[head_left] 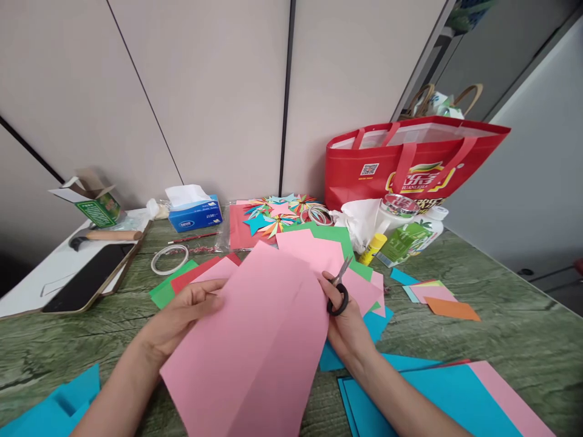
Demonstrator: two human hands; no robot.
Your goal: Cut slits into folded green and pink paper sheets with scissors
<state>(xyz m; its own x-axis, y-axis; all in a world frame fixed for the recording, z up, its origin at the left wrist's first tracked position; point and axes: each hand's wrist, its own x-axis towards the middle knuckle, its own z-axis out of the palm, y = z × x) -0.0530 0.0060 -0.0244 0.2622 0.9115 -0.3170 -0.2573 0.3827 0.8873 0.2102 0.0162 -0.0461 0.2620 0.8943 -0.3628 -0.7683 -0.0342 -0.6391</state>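
Observation:
A large sheet of pink paper [259, 334] is held up in front of me, tilted over the table. My left hand [194, 309] pinches its left edge between thumb and fingers. On the opposite side, my right hand [347, 321] is closed around scissors [337, 292] with black handles, their blades pointing up and away. The fingers of that hand also meet the paper's right edge; how firmly they grip it is partly hidden. Behind the sheet lie pink and green paper pieces [359, 291].
Blue sheets [437, 394] lie at the front right, blue paper [59, 400] at the front left. Farther back are a tape roll [169, 260], a tissue box [195, 215], paper stars [280, 212], a glue stick [373, 249] and a red bag [410, 158]. A phone [88, 278] rests left.

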